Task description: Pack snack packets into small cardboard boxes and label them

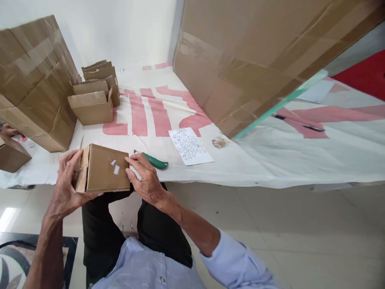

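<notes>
A small brown cardboard box [104, 170] is held at the table's front edge, above my lap. Two small blue-edged white labels are on its upward face. My left hand [66, 182] grips the box's left end, with the thumb and fingers around it. At the right edge, my right hand [146, 178] holds the box with bent fingertips. Just right of the box lies a green cutter [155, 161], close to my right fingers. A white sheet [191, 146] bearing many small labels is further right, beside a small tape roll [219, 142].
Several small open boxes [93, 108] stand at the back left beside a large carton [39, 80]. Another large carton [240, 60] leans across the right. A dark pen-like item [300, 123] lies beyond it. Another person's hand [9, 130] shows at the far left near a box [12, 154].
</notes>
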`<action>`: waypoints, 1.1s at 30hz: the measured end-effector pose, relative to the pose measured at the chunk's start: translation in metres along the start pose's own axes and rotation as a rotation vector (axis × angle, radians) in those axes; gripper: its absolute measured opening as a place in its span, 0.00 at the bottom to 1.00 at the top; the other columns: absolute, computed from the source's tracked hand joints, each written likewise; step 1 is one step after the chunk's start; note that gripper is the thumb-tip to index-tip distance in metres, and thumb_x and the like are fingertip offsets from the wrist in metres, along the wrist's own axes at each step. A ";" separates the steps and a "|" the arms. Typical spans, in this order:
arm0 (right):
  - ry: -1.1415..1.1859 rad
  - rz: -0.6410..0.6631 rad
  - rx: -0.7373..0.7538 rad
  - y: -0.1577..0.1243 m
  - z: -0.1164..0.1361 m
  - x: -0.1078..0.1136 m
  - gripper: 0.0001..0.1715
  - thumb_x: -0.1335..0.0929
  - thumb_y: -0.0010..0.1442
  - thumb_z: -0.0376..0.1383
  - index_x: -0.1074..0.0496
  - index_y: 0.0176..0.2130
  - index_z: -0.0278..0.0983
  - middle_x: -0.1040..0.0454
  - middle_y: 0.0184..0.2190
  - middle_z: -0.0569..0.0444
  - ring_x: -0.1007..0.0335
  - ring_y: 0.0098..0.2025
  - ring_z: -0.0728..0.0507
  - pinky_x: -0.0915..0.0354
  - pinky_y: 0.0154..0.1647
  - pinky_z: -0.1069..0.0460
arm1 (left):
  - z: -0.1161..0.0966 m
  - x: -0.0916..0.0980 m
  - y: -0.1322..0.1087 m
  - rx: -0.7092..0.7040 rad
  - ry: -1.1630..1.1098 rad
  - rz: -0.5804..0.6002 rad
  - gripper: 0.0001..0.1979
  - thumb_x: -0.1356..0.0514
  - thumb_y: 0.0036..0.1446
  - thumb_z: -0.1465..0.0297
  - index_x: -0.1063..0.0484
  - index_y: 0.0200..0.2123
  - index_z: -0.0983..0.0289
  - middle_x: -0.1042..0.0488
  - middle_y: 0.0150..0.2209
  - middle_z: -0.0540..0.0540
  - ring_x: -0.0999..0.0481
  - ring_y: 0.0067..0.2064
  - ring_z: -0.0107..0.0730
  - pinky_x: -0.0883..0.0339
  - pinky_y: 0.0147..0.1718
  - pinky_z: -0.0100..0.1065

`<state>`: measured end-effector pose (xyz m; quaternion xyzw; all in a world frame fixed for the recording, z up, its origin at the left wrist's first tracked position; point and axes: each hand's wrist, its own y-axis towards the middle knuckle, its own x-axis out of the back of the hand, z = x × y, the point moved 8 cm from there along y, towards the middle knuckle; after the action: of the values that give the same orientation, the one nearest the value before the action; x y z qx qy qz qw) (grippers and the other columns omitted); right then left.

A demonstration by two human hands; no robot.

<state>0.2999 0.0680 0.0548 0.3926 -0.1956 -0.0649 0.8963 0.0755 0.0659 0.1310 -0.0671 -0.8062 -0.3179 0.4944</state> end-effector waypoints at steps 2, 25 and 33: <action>-0.024 -0.032 -0.002 -0.001 0.005 -0.002 0.19 0.35 0.73 0.32 0.24 0.60 0.39 0.25 0.46 0.44 0.25 0.50 0.38 0.23 0.52 0.41 | 0.000 0.000 -0.002 -0.006 -0.006 -0.017 0.55 0.26 0.53 0.46 0.45 0.76 0.54 0.38 0.69 0.66 0.34 0.70 0.61 0.34 0.68 0.59; 0.105 -0.115 -0.120 -0.005 0.017 0.008 0.08 0.33 0.71 0.30 0.24 0.44 0.40 0.23 0.40 0.49 0.25 0.43 0.43 0.24 0.45 0.46 | -0.015 -0.017 0.000 -0.004 0.036 -0.013 0.54 0.26 0.52 0.46 0.44 0.76 0.53 0.38 0.69 0.67 0.35 0.70 0.64 0.38 0.69 0.63; 0.195 -0.097 -0.195 -0.001 0.011 0.006 0.08 0.32 0.69 0.29 0.28 0.38 0.41 0.26 0.36 0.53 0.27 0.39 0.45 0.26 0.41 0.49 | -0.016 -0.017 0.001 -0.005 0.029 -0.010 0.54 0.26 0.52 0.46 0.43 0.76 0.54 0.38 0.69 0.67 0.34 0.70 0.64 0.38 0.68 0.63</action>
<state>0.3009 0.0589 0.0627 0.3171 -0.0812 -0.0882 0.9408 0.0968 0.0606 0.1216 -0.0598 -0.7985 -0.3234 0.5041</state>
